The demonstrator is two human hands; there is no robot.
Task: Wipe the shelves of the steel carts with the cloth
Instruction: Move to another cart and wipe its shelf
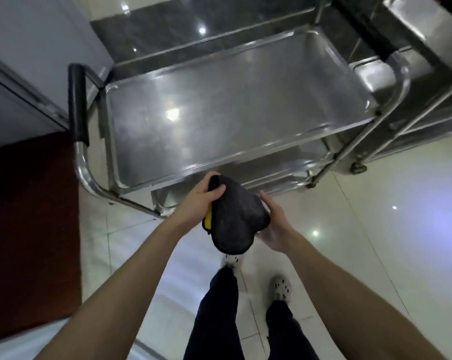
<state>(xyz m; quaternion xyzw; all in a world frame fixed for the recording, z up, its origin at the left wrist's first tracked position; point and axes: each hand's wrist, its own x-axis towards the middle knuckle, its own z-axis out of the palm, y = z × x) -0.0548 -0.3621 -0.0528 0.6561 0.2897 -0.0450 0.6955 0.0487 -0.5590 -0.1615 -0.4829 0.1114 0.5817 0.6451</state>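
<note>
Shows the left forearm [141, 255] and right forearm [323, 255] uncovered along their whole visible length, down to the bare left hand [201, 196] and bare right hand [274, 229]. Wears long trousers [214, 320] of dark, near-black cloth, plain and unpatterned, each leg narrowing to a hem at the ankle. Shod in pale, off-white moulded clogs: left clog [231, 261] seen only in part, right clog [280, 288] with a rounded toe pierced by rows of dark round holes.

Glossy pale floor tiles [375, 229] catch glints of light — dark red carpet [32, 229] at left, by a grey wall [37, 48].
</note>
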